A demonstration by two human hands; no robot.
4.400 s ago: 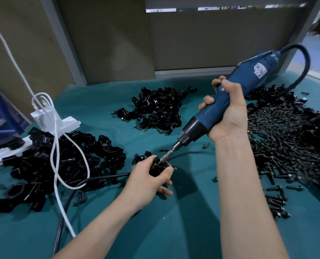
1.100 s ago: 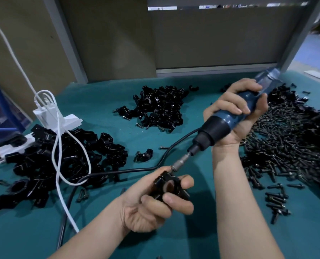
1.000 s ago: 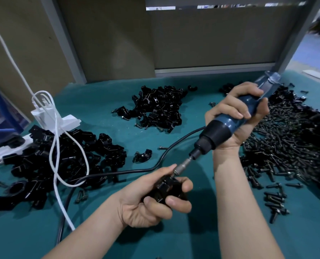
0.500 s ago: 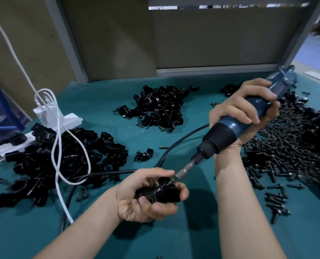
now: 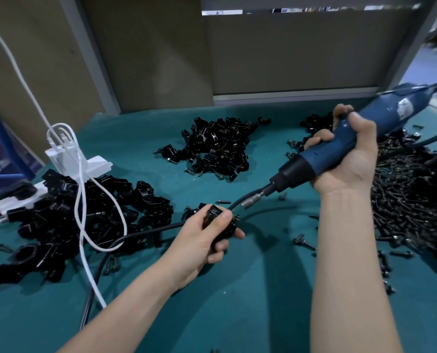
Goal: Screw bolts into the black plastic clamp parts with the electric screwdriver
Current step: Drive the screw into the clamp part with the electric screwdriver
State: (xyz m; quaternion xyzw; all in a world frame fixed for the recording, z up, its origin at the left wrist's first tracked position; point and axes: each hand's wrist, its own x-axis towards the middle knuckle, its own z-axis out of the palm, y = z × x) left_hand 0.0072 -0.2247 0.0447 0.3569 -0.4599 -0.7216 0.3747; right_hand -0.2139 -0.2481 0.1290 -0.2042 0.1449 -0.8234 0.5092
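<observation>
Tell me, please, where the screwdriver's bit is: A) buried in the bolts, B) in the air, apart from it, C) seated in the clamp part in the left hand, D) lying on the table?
B: the bit of the electric screwdriver shows a gap to the clamp part that the left hand grips.

An assembly workshop bench (image 5: 237, 301): heaps of clamp parts (image 5: 217, 146) and bolts (image 5: 411, 200).

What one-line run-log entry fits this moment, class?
left hand: grips clamp | right hand: grips screwdriver | bit: clear of clamp | bolts: heap at right
</observation>
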